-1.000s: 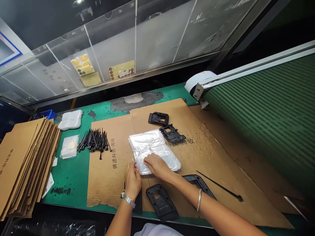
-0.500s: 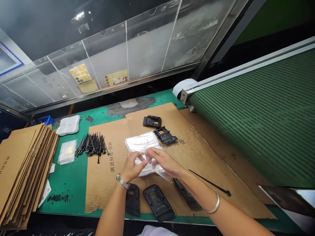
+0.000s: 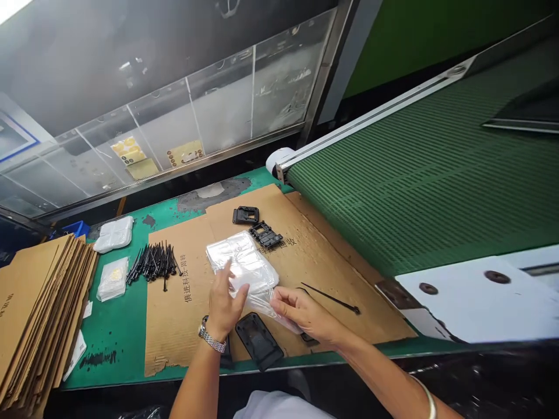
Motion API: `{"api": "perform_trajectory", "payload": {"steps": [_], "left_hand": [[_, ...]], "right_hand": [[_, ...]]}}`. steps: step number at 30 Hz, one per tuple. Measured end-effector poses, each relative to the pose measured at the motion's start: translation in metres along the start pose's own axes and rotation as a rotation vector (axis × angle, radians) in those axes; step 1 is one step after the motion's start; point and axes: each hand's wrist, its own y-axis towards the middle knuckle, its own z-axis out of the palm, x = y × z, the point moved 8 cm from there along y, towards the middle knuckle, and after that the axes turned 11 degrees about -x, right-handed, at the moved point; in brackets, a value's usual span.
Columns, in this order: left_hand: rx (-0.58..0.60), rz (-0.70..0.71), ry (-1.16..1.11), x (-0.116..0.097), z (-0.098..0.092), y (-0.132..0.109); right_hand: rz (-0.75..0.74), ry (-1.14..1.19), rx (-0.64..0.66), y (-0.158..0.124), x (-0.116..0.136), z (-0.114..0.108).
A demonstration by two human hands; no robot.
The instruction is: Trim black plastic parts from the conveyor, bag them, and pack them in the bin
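Your left hand (image 3: 223, 308) rests spread open on clear plastic bags (image 3: 240, 265); your right hand (image 3: 305, 314) pinches their edge, above cardboard (image 3: 340, 302) on a green workbench (image 3: 113, 361), conveyor belt (image 3: 437, 174) at right.

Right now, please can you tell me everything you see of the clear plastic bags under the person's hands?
The clear plastic bags form a flat, shiny, slightly crumpled bundle; how many bags, I cannot tell. The thin plastic lies on a brown cardboard sheet. The left hand touches its near side, and the right hand pinches a loose flap at the near corner.
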Motion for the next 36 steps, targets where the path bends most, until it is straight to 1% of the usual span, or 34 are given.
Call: {"api": "perform_trajectory", "payload": {"steps": [1, 2, 3, 4, 6, 7, 8, 9, 10, 12, 14, 15, 16, 18, 20, 21, 22, 24, 25, 26, 27, 28, 29, 30, 31, 32, 33, 34, 35, 36], "left_hand": [[-0.177, 0.009, -0.006, -0.005, -0.011, -0.006], [-0.289, -0.001, -0.024, -0.008, -0.017, -0.014], [-0.298, -0.032, -0.056, -0.01, -0.014, -0.022], [-0.205, -0.082, -0.105, -0.009, -0.002, -0.03], [0.119, -0.216, -0.25, -0.008, 0.034, -0.05], [0.254, -0.29, -0.34, -0.008, 0.05, -0.061], [0.334, -0.362, -0.432, -0.007, 0.062, -0.07], [0.353, -0.432, -0.52, -0.006, 0.069, -0.076], [0.32, -0.502, -0.609, -0.002, 0.072, -0.079], [0.167, -0.657, -0.789, 0.008, 0.071, -0.081], [-0.004, -0.802, -0.936, 0.021, 0.068, -0.085], [-0.048, -0.841, -0.972, 0.026, 0.068, -0.087], [-0.069, -0.842, -0.958, 0.029, 0.068, -0.088], [-0.103, -0.77, -0.821, 0.036, 0.067, -0.087], [-0.177, -0.711, -0.662, 0.046, 0.065, -0.086], [-0.229, -0.712, -0.602, 0.053, 0.064, -0.086], [-0.275, -0.723, -0.562, 0.06, 0.063, -0.086], [-0.354, -0.738, -0.509, 0.07, 0.059, -0.088], [-0.404, -0.707, -0.468, 0.072, 0.053, -0.089], [-0.456, -0.624, -0.392, 0.07, 0.043, -0.088], [-0.484, -0.488, -0.281, 0.063, 0.033, -0.085], [-0.47, -0.31, -0.143, 0.051, 0.026, -0.082], [-0.403, -0.115, 0.001, 0.036, 0.025, -0.079], [-0.302, 0.059, 0.128, 0.024, 0.03, -0.077], [-0.199, 0.174, 0.215, 0.018, 0.037, -0.077], [-0.125, 0.206, 0.257, 0.019, 0.042, -0.075], [-0.102, 0.181, 0.279, 0.024, 0.042, -0.071], [-0.126, 0.125, 0.295, 0.031, 0.04, -0.067], [-0.17, 0.06, 0.311, 0.038, 0.036, -0.063], [-0.211, 0.006, 0.327, 0.044, 0.032, -0.059]], "right_hand": [[-0.054, -0.01, -0.034, -0.004, 0.005, -0.004], [-0.104, -0.033, -0.072, -0.008, 0.009, -0.008], [-0.145, -0.072, -0.108, -0.011, 0.011, -0.012], [-0.177, -0.129, -0.133, -0.015, 0.012, -0.015], [-0.232, -0.261, -0.152, -0.022, 0.012, -0.017], [-0.261, -0.317, -0.147, -0.026, 0.011, -0.017], [-0.282, -0.357, -0.131, -0.029, 0.01, -0.016], [-0.292, -0.377, -0.105, -0.031, 0.009, -0.014], [-0.284, -0.371, -0.083, -0.033, 0.007, -0.014], [-0.213, -0.28, -0.089, -0.034, 0.003, -0.019], [-0.109, -0.126, -0.192, -0.032, -0.002, -0.032], [-0.064, -0.046, -0.266, -0.03, -0.006, -0.04], [-0.026, 0.026, -0.333, -0.03, -0.01, -0.046], [0.012, 0.13, -0.409, -0.028, -0.017, -0.049], [-0.01, 0.154, -0.409, -0.026, -0.022, -0.044], [-0.042, 0.124, -0.394, -0.026, -0.023, -0.039], [-0.089, 0.057, -0.383, -0.026, -0.022, -0.035], [-0.223, -0.157, -0.395, -0.028, -0.016, -0.03], [-0.31, -0.274, -0.408, -0.03, -0.01, -0.027], [-0.409, -0.382, -0.414, -0.032, -0.003, -0.024], [-0.519, -0.476, -0.403, -0.035, 0.004, -0.02], [-0.636, -0.553, -0.371, -0.038, 0.01, -0.014], [-0.754, -0.616, -0.326, -0.041, 0.015, -0.007], [-0.859, -0.674, -0.281, -0.045, 0.017, -0.002], [-0.939, -0.722, -0.25, -0.049, 0.016, 0.002], [-0.984, -0.752, -0.246, -0.051, 0.012, 0.001], [-0.987, -0.764, -0.282, -0.051, 0.006, -0.005], [-0.941, -0.764, -0.365, -0.049, -0.003, -0.016], [-0.845, -0.759, -0.482, -0.046, -0.014, -0.032], [-0.701, -0.744, -0.609, -0.043, -0.03, -0.051]]}}
